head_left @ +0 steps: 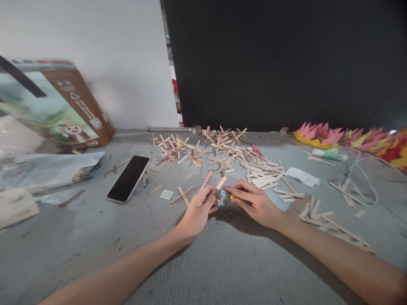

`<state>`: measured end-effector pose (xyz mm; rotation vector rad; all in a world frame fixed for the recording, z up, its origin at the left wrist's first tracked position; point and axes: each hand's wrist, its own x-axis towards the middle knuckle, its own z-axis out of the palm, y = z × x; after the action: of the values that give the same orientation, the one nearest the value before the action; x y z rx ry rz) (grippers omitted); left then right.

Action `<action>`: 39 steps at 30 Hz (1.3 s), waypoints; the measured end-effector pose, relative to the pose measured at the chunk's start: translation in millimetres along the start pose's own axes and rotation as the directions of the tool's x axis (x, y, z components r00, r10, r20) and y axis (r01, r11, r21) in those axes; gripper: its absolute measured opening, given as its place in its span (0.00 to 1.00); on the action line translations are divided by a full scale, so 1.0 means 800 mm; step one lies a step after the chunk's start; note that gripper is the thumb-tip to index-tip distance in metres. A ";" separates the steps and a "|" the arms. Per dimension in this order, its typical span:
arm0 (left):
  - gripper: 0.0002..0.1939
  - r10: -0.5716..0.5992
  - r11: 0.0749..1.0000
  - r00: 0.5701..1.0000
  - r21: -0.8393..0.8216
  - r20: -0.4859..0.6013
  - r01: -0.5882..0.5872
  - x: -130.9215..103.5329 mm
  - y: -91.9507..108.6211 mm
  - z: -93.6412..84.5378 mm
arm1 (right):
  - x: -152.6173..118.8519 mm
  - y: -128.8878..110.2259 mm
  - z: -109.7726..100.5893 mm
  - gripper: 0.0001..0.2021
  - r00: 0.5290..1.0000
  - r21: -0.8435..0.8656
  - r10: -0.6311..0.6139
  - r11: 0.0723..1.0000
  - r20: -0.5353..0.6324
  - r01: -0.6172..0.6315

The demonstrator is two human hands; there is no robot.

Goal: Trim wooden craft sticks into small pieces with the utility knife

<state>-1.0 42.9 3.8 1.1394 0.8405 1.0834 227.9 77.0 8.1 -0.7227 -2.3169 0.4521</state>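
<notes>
Near the middle of the grey table [203, 262], my left hand [201, 207] is closed on a short wooden stick [221, 182], whose end points up past the fingertips. A red-and-white striped piece [207, 178] rises just behind that hand. My right hand [254, 202] pinches a small tool with a yellow part [232, 196] and a greyish blade-like part [224, 193], which meets the stick by my left fingertips. Joined, crossed sticks [176, 148] lie in a heap beyond my hands. Loose flat sticks [263, 176] are piled to the right of them.
A phone [129, 178] lies at the left, near a printed paper bag [76, 106] and plastic packaging [63, 169]. More sticks [333, 228], a glue tube [330, 154], a white cable [375, 190] and pink-yellow paper flowers [319, 135] are on the right. A black panel [280, 63] stands behind.
</notes>
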 end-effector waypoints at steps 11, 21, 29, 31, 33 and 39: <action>0.23 -0.019 1.000 0.999 0.007 0.049 0.019 -0.001 0.004 0.000 | 0.001 -0.001 0.000 0.20 1.000 0.057 -0.001 0.998 0.022 0.000; 0.23 -0.024 0.998 0.997 -0.057 0.078 0.028 0.004 0.004 -0.001 | 0.000 0.005 0.004 0.19 0.999 0.084 0.021 0.996 0.024 -0.023; 0.23 -0.019 0.997 0.994 0.080 0.105 0.011 0.001 0.003 0.000 | 0.001 0.004 0.004 0.18 1.000 0.045 -0.004 0.999 0.007 0.003; 0.21 -0.069 0.990 0.990 0.134 0.122 0.052 0.001 0.004 0.002 | 0.001 0.003 0.004 0.18 1.000 0.035 -0.025 0.999 0.003 0.025; 0.19 -0.107 0.979 0.986 0.186 0.127 0.083 0.001 0.005 0.003 | 0.001 0.003 0.004 0.17 0.999 0.031 -0.038 0.999 0.006 0.038; 0.12 -0.108 0.958 0.992 0.272 0.064 0.087 0.001 0.008 0.005 | 0.000 0.005 0.000 0.16 1.000 0.075 -0.025 0.997 0.012 0.024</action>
<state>1.1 43.0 11.1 1.3426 0.9922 0.8540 229.5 80.1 5.5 -0.6569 -2.3051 0.5309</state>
